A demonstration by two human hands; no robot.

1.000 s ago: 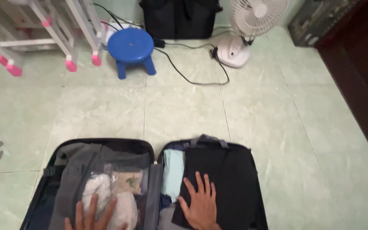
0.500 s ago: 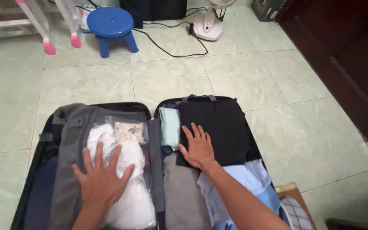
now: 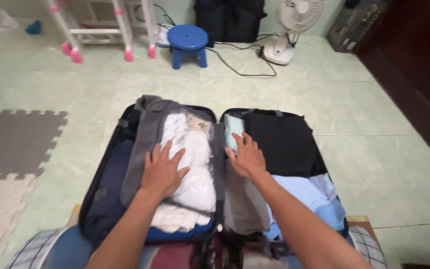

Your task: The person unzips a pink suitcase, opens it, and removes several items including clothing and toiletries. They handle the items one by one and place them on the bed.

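On the green tiled floor my open suitcase lies packed; my left hand presses flat, fingers spread, on the white bagged clothes, my right hand flat on the black garment. I judge both halves want evening before they can fold together.

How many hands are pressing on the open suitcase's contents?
2. The left hand lies flat on the clear bag of white cloth in the left half; the right hand rests on clothes beside the black garment in the right half. No others show.

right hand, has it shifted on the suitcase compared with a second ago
Yes. The right hand has slid toward the centre divider: it lay wholly on the black folded garment before, and now rests at that garment's left edge, beside the pale green item.
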